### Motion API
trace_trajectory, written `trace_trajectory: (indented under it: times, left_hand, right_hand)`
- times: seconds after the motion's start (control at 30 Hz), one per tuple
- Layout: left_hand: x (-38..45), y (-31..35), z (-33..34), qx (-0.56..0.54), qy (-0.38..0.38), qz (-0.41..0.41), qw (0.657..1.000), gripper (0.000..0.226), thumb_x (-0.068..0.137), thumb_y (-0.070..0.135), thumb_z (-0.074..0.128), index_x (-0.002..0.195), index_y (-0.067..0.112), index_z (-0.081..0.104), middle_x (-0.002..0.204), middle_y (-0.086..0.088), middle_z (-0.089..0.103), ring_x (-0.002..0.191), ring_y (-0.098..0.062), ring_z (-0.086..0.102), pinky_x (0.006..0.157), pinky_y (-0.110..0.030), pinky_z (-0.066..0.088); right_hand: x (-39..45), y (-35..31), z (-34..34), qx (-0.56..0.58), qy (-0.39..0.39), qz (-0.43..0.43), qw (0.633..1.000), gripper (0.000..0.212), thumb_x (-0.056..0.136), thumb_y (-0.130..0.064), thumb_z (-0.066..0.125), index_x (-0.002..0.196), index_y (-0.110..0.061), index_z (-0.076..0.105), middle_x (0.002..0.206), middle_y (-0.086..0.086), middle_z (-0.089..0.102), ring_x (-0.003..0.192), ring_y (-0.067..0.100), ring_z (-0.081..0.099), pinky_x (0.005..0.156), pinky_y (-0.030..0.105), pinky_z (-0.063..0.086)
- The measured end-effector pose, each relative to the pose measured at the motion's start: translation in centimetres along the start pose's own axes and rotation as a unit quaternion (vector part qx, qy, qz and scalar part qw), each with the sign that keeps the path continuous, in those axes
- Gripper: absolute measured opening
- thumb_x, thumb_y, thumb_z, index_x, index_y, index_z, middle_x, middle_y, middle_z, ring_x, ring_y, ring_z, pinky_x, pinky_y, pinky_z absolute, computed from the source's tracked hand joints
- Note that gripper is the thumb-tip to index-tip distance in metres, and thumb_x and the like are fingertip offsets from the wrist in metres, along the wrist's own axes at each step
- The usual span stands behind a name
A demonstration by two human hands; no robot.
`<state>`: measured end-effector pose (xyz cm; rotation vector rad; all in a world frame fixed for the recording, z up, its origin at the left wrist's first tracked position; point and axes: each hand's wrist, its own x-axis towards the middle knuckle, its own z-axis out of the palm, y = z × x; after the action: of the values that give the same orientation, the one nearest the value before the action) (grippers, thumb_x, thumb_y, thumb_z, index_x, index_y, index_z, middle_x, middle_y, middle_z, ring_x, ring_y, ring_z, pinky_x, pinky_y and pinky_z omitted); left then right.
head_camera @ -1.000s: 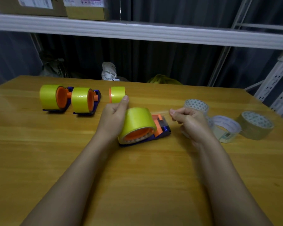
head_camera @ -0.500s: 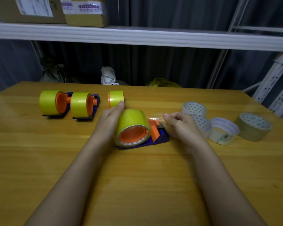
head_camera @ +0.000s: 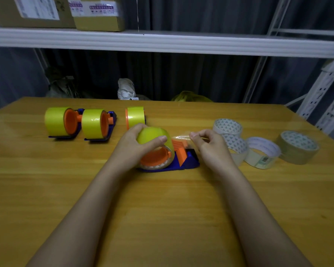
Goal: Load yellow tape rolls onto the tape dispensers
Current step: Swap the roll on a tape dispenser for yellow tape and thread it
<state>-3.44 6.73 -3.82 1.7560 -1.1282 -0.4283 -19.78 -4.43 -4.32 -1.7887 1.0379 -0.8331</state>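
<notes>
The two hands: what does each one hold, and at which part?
The left hand grips the yellow tape roll over its top curved face. The right hand pinches the tape's loose end, pulled off the roll.

Operator body, head view: two bare forearms enter from the lower frame edge and taper toward the wrists. No sleeve, cuff or glove covers either forearm within the frame. The bare left hand (head_camera: pixel 132 146) carries no ring, watch or strap. The bare right hand (head_camera: pixel 210 146) is likewise free of jewellery or markings. Fingernails visible on both hands are short and unpainted.
</notes>
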Motion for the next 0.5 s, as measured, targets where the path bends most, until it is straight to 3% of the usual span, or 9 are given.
trace_trajectory:
  times: [0.1,0.27,0.4,0.5]
  left_hand:
    - [0.2,-0.3,-0.1,-0.017,0.003,-0.001,1.0,0.047,0.06,0.066,0.062,0.092,0.033,0.054,0.094,0.01,0.059,0.085,-0.01,0.06,0.064,-0.021,0.046]
    - [0.23,-0.49,-0.3,-0.046,-0.001,0.003,0.999,0.044,0.065,0.062,0.069,0.093,0.03,0.057,0.09,0.01,0.062,0.081,-0.006,0.062,0.064,-0.019,0.047]
    - [0.18,-0.62,-0.34,-0.05,0.001,0.0,0.999,0.042,0.067,0.061,0.067,0.095,0.032,0.055,0.092,0.011,0.06,0.083,-0.005,0.06,0.065,-0.02,0.046]
    - [-0.02,-0.6,-0.1,-0.059,0.019,0.004,0.998,0.04,0.07,0.055,0.071,0.097,0.03,0.057,0.091,0.011,0.061,0.083,-0.005,0.061,0.069,-0.024,0.05]
  right_hand:
    - [0.06,0.11,0.03,-0.01,-0.003,-0.011,1.0,0.027,0.095,-0.039,0.054,0.09,-0.015,0.062,0.089,-0.009,0.062,0.082,0.0,0.051,0.066,0.017,0.038]
    - [-0.14,0.19,0.08,-0.019,-0.027,0.02,0.999,0.032,0.094,-0.045,0.053,0.075,-0.02,0.057,0.075,-0.006,0.063,0.074,0.008,0.057,0.062,0.024,0.04]
    - [0.12,0.51,0.1,0.002,-0.036,0.06,0.998,0.039,0.089,-0.052,0.056,0.071,-0.019,0.051,0.084,-0.002,0.068,0.082,0.013,0.061,0.076,0.034,0.048]
    - [0.35,0.75,0.22,0.009,-0.038,0.07,0.997,0.04,0.088,-0.054,0.056,0.071,-0.018,0.051,0.078,0.0,0.065,0.079,0.016,0.06,0.077,0.036,0.048]
